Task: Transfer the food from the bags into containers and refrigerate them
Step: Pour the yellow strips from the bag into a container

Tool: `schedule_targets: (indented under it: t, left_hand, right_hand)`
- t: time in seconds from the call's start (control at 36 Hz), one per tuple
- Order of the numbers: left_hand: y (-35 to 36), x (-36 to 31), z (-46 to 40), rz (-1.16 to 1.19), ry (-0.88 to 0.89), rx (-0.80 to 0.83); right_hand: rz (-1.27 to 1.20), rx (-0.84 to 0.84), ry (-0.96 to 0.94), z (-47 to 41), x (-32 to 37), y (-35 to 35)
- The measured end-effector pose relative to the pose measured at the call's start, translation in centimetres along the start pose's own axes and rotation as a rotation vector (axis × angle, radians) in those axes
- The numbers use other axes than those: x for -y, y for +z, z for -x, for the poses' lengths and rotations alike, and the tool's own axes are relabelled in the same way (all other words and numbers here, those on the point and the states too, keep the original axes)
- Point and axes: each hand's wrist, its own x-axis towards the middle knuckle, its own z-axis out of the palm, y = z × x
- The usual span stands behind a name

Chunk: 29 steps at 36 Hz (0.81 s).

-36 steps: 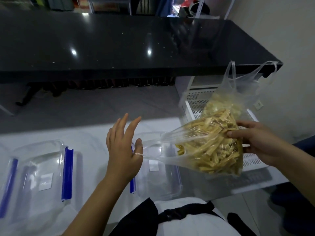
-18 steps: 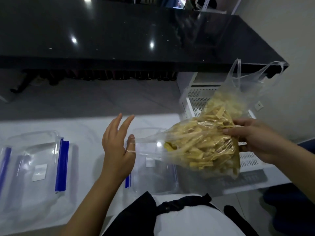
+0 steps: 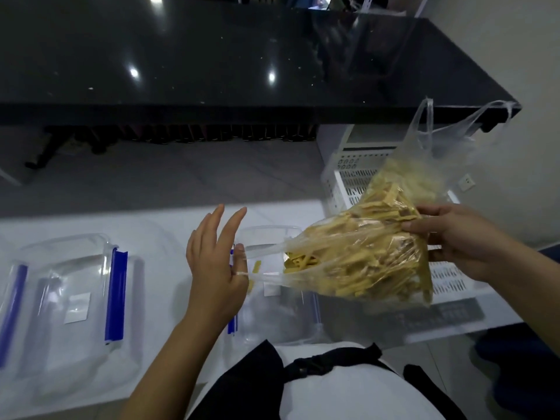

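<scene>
White desk bearing two clear containers: near-edge one catching two yellow strips, left one empty; left hand hooking, right hand gripping one strip-filled bag.

My bag over the container on the table, one hand at each end.

I hold the bag of food strips on its side above the container, its mouth by my left hand and its far end in my right hand. A few strips lie in the container. Left of it on the table sits a lid; right of it, behind the bag, a basket. Beyond the table runs a counter.
</scene>
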Motion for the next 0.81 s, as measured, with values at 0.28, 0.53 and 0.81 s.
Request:
schedule_targets:
  t: [0.28, 0.53, 0.81]
  left_hand:
    - [0.4, -0.1, -0.4, -0.073, 0.024, -0.154]
    - [1.2, 0.8, -1.3, -0.226, 0.018, -0.241]
    - [1.5, 1.7, -1.6, -0.317, -0.074, -0.236]
  right_hand:
    - [-0.006, -0.038, -0.058, 1.0, -0.2, 0.2]
    - [0.005, -0.027, -0.118, 1.6, 0.6, 0.7]
    - [0.028, -0.078, -0.121, 1.6, 0.1, 1.3]
